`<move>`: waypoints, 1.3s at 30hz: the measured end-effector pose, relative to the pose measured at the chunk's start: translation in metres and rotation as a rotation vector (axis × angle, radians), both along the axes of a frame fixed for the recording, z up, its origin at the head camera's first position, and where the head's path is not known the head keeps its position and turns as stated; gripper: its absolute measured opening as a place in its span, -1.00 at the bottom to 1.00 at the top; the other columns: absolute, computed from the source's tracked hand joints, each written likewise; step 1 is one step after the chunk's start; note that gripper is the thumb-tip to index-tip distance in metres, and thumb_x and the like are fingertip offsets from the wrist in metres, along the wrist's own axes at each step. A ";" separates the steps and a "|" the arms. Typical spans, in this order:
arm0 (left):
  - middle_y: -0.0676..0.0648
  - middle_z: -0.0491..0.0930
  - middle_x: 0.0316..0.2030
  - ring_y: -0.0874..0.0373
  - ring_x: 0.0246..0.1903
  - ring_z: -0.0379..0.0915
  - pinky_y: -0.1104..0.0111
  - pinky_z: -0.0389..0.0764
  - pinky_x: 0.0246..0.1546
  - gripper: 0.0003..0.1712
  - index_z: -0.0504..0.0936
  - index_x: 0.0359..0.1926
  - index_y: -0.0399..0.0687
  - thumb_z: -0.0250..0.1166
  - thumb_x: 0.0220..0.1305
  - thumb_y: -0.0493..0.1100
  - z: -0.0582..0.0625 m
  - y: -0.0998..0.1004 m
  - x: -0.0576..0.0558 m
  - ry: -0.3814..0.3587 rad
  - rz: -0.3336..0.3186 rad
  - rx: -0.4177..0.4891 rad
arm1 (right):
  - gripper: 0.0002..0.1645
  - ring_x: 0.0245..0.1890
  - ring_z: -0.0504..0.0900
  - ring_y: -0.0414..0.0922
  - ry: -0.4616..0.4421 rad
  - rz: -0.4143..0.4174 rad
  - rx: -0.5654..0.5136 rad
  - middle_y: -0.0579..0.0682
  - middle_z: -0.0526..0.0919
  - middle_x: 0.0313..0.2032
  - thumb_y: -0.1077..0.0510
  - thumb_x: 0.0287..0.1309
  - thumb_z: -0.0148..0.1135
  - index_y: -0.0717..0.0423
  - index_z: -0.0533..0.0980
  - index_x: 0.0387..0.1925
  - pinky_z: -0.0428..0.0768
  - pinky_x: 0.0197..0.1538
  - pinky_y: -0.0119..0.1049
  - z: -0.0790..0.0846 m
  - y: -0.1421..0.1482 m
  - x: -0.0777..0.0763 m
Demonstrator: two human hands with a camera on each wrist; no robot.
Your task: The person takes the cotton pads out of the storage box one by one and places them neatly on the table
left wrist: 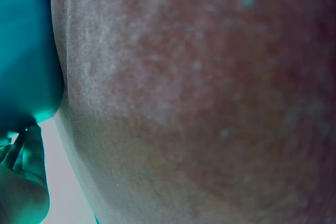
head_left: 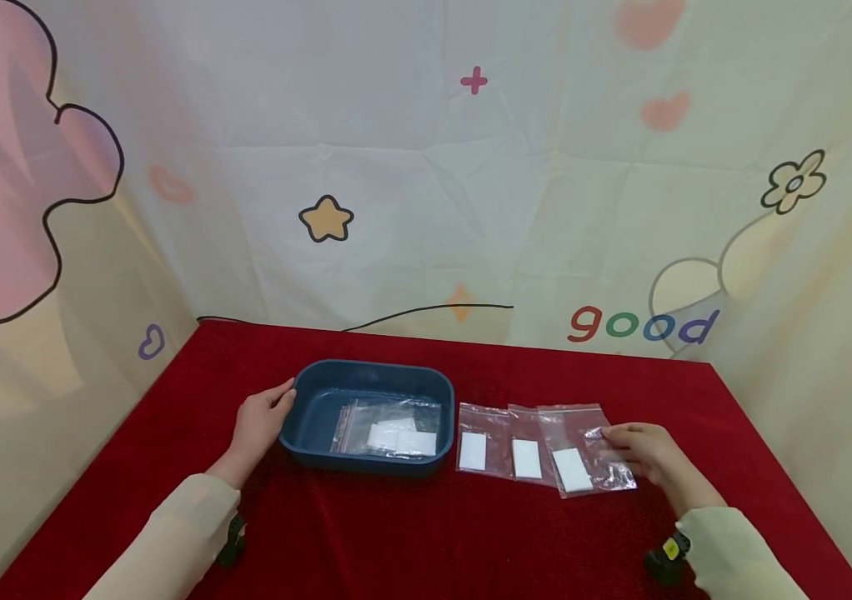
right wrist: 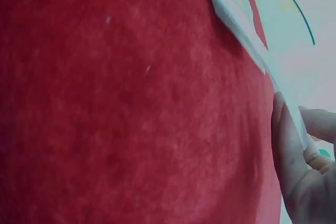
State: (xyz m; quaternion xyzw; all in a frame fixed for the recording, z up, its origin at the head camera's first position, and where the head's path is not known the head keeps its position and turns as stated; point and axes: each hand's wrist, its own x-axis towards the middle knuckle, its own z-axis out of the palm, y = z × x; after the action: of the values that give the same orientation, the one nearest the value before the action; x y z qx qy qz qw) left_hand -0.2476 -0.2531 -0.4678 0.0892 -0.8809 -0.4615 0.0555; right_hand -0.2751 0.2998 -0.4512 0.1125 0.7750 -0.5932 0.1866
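A blue plastic bin stands on the cloth, its left end held at the rim by my left hand. Inside lie several clear zip bags with white rectangular pieces in them. To the right of the bin are three more zip bags, each holding a white block: the left bag, the middle bag and the right bag. My right hand pinches the right bag's edge; in the right wrist view, the thumb and fingers grip the thin bag.
Red cloth covers the table. White printed curtains close off the back and sides. In the left wrist view the hand touches the bin near the left edge.
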 end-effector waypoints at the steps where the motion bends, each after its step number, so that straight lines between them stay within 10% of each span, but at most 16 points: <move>1: -0.30 0.34 0.44 -0.23 0.46 0.30 -0.05 0.45 0.40 -0.47 0.36 0.46 -0.27 0.04 0.60 -0.14 0.000 0.000 0.000 -0.002 0.001 0.003 | -0.71 -0.46 0.73 -0.29 0.000 -0.007 0.003 -0.21 0.73 -0.49 0.16 0.49 0.11 0.26 0.68 -0.18 0.75 -0.32 -0.38 -0.001 0.001 0.000; 14: -0.31 0.33 0.44 -0.24 0.46 0.29 -0.05 0.45 0.39 -0.47 0.34 0.46 -0.28 0.03 0.61 -0.15 0.001 0.000 -0.001 -0.005 -0.006 0.007 | -0.55 -0.33 0.64 -0.18 0.019 -0.042 0.220 -0.02 0.70 -0.31 0.09 0.42 0.24 0.47 0.56 0.03 0.76 -0.24 -0.29 -0.004 0.015 -0.003; 39: -0.31 0.35 0.43 -0.24 0.44 0.32 -0.06 0.50 0.37 -0.47 0.37 0.46 -0.24 0.06 0.60 -0.14 0.001 0.000 0.001 -0.010 0.010 0.004 | -0.62 -0.43 0.67 -0.20 0.069 -0.015 0.357 -0.03 0.73 -0.44 0.12 0.37 0.28 0.47 0.62 -0.20 0.78 -0.24 -0.21 -0.005 0.026 0.001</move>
State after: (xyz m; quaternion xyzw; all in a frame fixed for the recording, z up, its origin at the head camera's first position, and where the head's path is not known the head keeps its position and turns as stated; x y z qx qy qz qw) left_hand -0.2470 -0.2529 -0.4673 0.0960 -0.8798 -0.4626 0.0530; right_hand -0.2742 0.3259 -0.4565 0.1290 0.8731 -0.4511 0.1324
